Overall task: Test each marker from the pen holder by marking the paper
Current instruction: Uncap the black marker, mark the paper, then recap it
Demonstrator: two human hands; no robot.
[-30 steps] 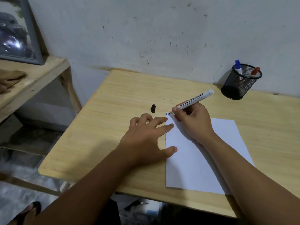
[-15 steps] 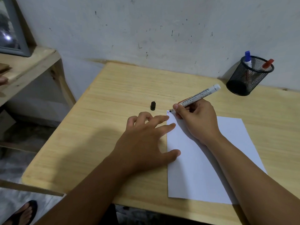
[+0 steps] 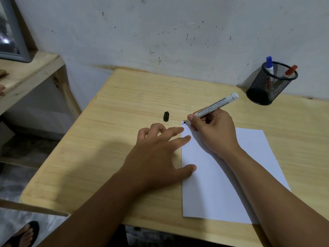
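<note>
A white sheet of paper (image 3: 222, 184) lies on the wooden table (image 3: 124, 107). My right hand (image 3: 211, 132) grips an uncapped white marker (image 3: 216, 104), its tip touching the paper's top left corner beside small red and blue marks. My left hand (image 3: 156, 155) rests flat with fingers spread, fingertips and thumb on the paper's left edge. The marker's black cap (image 3: 166, 116) lies on the table just left of the paper. A black mesh pen holder (image 3: 268, 84) at the back right holds a blue-capped marker (image 3: 269, 65) and a red-capped marker (image 3: 290, 70).
A plastered wall (image 3: 178, 32) runs right behind the table. A wooden shelf (image 3: 26, 75) with a framed picture (image 3: 10, 32) stands to the left. A foot in a black sandal (image 3: 25, 234) shows on the floor at the bottom left.
Both hands hold the same pose and the marker tip stays at the paper's corner. Only the camera view has shifted a little.
</note>
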